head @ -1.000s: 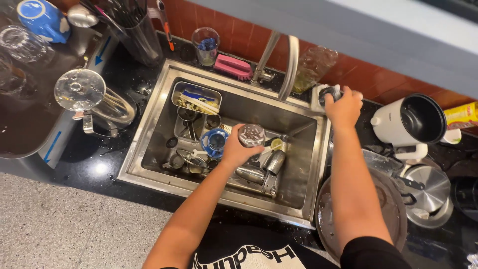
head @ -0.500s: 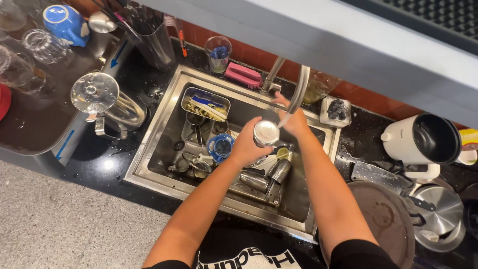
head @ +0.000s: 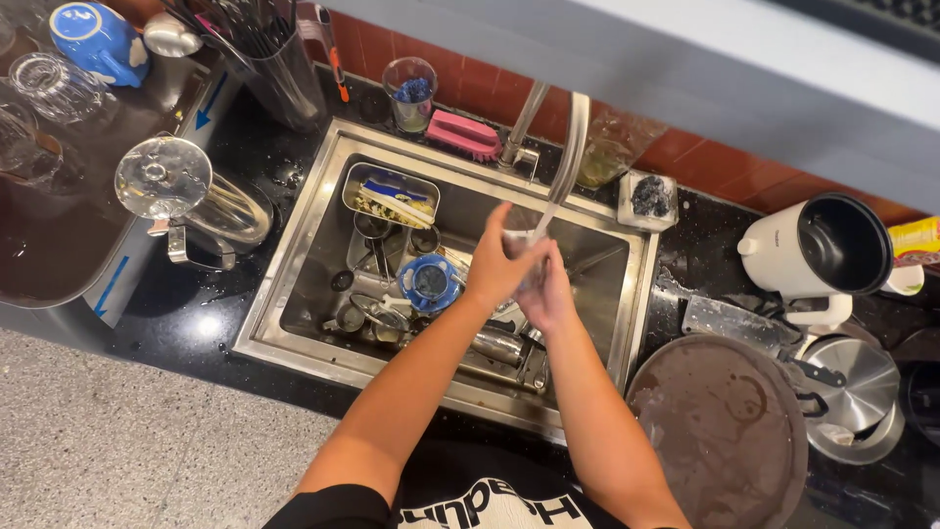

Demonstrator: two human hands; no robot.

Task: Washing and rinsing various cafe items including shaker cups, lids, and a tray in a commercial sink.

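Over the steel sink, my left hand grips a clear drinking glass from the left side. The glass sits just below the curved tap spout. My right hand presses against the glass from below and to the right, fingers curled on it. Both hands and the glass are blurred by motion. Beneath them the sink holds several dirty metal cups and utensils, a blue strainer and a metal tray with scraps.
Behind the sink lie a pink brush, a cup with a blue scrubber and a scourer dish. At left stand a glass jug and a utensil holder. At right are a white pot, a cleaver and a round brown board.
My right hand left the scourer dish at the right and came onto the glass. My left hand lifted the glass from the sink's middle to under the tap.
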